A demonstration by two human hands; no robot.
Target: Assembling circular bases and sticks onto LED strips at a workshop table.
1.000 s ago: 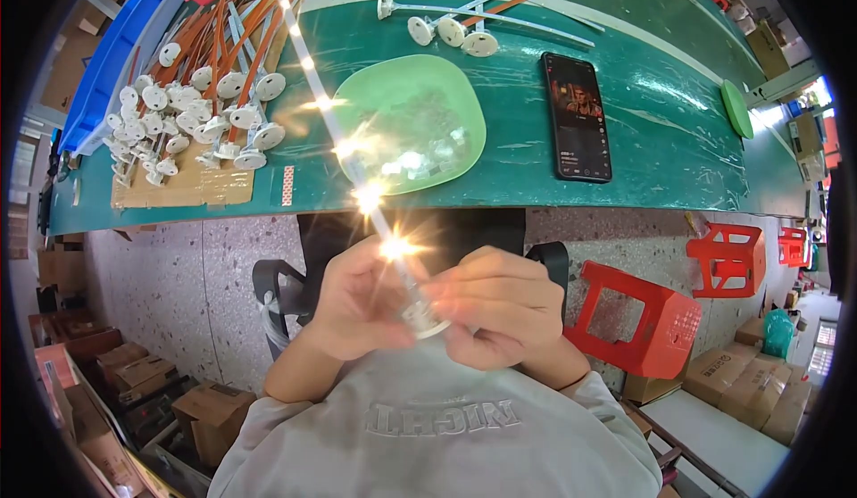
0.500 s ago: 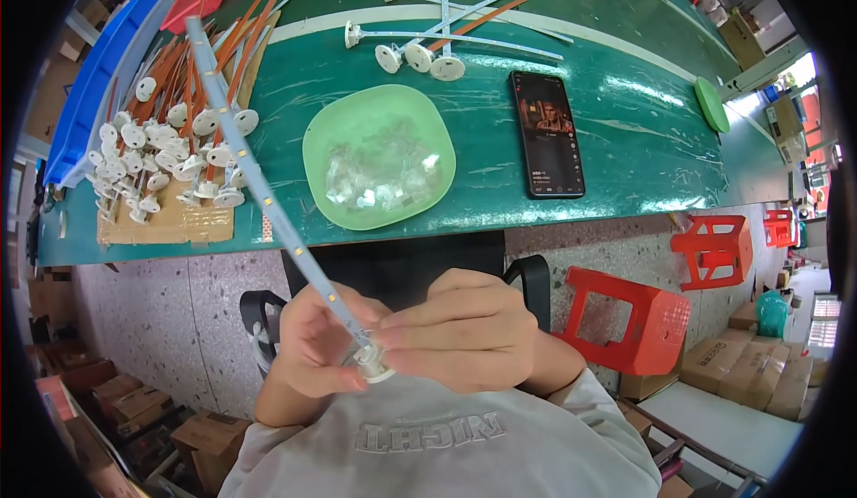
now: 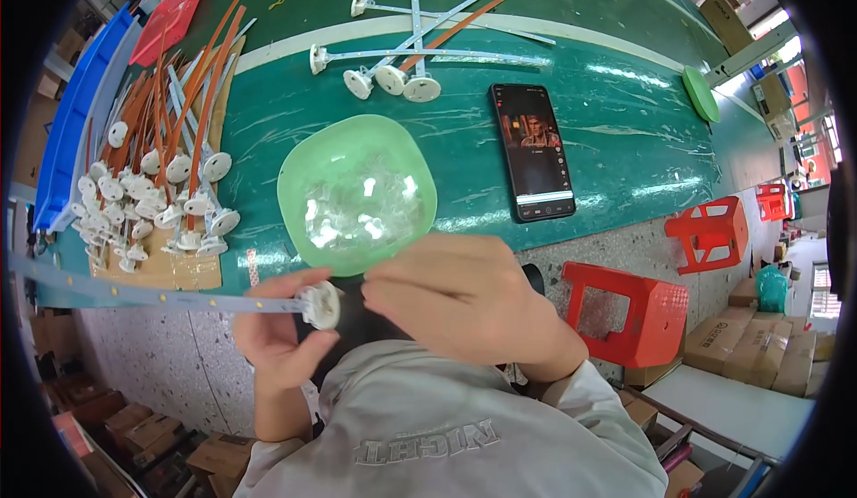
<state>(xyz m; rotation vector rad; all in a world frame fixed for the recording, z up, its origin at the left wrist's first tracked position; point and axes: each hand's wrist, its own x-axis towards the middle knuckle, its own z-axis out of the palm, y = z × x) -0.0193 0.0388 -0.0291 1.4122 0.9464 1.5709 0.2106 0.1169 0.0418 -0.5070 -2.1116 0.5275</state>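
Observation:
My left hand grips a long thin light strip near its round white end cap; the strip runs out to the left, nearly level. My right hand is curled just right of the cap, fingertips close to it; I cannot see whether it holds a small part. Just beyond both hands, at the table's near edge, sits a green translucent bowl with several small clear pieces inside.
A heap of strips with white caps lies on cardboard at the left, beside a blue bin. A few finished strips lie at the back. A phone rests right of the bowl. Red stools stand on the floor.
The strip in my left hand has swung down from pointing up-left across the table to lying nearly level toward the left. Both hands stay together at its capped end.

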